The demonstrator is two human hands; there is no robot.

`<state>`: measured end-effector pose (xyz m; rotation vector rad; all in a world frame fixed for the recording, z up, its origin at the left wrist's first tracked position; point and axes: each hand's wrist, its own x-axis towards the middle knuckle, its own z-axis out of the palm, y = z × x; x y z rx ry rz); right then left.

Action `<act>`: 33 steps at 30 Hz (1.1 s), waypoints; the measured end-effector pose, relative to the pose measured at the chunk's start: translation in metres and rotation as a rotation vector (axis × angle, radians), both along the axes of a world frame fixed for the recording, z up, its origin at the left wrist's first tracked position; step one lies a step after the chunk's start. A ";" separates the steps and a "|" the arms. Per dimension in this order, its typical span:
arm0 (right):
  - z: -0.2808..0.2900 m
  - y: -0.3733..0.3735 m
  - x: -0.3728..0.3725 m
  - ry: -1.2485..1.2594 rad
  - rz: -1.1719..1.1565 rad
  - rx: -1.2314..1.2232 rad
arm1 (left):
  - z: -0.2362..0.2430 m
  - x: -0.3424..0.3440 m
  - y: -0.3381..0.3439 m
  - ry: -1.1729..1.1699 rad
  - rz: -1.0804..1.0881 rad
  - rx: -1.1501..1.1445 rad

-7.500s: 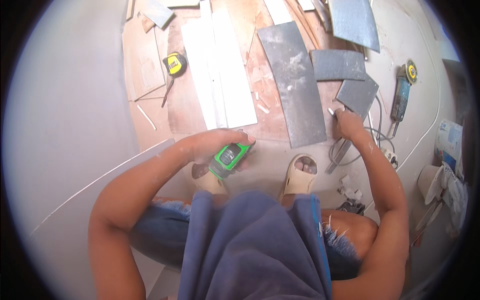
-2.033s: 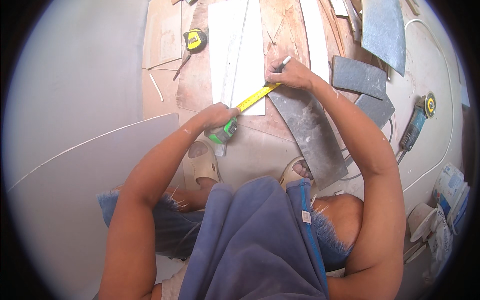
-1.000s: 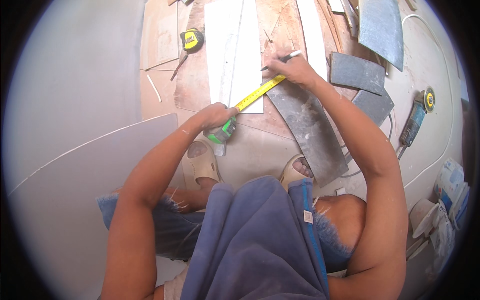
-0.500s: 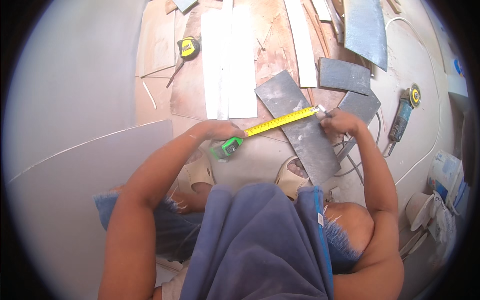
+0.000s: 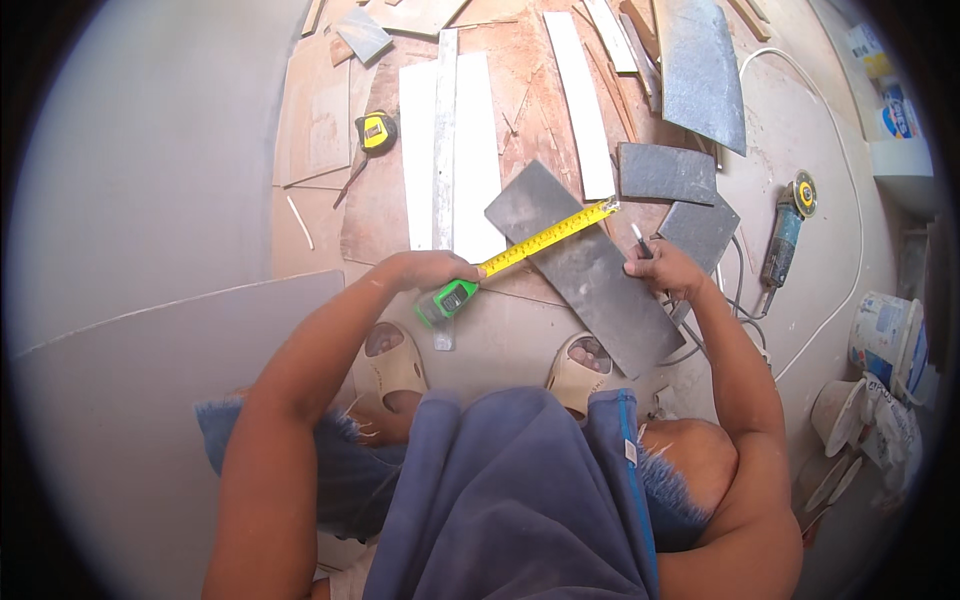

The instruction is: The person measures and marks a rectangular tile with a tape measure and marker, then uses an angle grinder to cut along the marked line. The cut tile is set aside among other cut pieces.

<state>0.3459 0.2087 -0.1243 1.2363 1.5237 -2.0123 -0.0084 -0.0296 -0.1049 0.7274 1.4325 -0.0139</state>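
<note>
My left hand point(image 5: 437, 268) grips a green tape measure point(image 5: 447, 302), and its yellow blade point(image 5: 545, 240) runs out to the right. The blade crosses above a long dark grey tile point(image 5: 575, 265) that lies aslant before my feet; whether the two touch, I cannot tell. Between the fingers of my right hand point(image 5: 672, 270) is a slim dark marker point(image 5: 641, 243), its white tip pointing up. This hand is over the tile's right side, apart from the blade's metal end. A metal straightedge point(image 5: 444, 140) lies on a white panel point(image 5: 485, 150) and passes beneath my left hand.
Smaller grey tiles point(image 5: 665, 173) and a white strip point(image 5: 580, 110) lie farther off. To the right are an angle grinder point(image 5: 788, 232) with a cable and a white bucket point(image 5: 884, 332). A yellow-and-black tape measure point(image 5: 375, 132) lies at left, near a pale board edge point(image 5: 180, 305).
My right hand has drawn back from the blade's end, and the marker now shows plainly in it. My left hand still holds the tape measure. The whole view has shifted slightly.
</note>
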 end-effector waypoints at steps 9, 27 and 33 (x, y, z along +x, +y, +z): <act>0.000 0.032 -0.018 0.057 -0.251 0.003 | -0.001 0.003 0.006 0.057 -0.110 0.108; 0.056 0.092 -0.045 0.066 -0.363 0.483 | -0.015 0.063 0.041 0.218 -0.111 0.085; 0.057 0.083 -0.066 0.240 -0.184 0.511 | -0.016 0.065 0.036 0.325 -0.120 0.091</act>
